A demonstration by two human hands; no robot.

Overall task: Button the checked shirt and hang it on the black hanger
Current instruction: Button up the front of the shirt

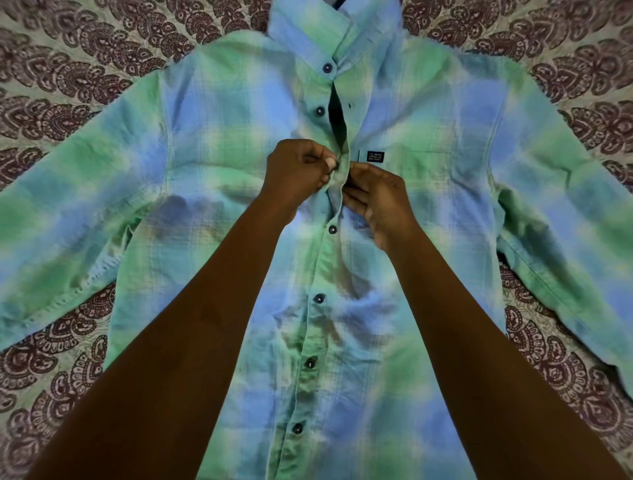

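A green and blue checked shirt (428,144) lies front-up and spread flat, collar at the top. My left hand (298,174) pinches the left edge of the placket at chest height. My right hand (376,198) pinches the facing edge right beside it, fingertips nearly touching. Below my hands several dark buttons (331,229) are fastened down the front. Above them two buttons (320,110) sit free beside a dark gap (337,116) where the front stands apart. A sliver of something dark (337,3) shows inside the collar at the top edge; I cannot tell if it is the hanger.
The shirt rests on a bedspread (68,78) with a maroon paisley print. Both sleeves (61,219) spread out to the sides. A small dark label (375,156) sits on the chest just above my right hand.
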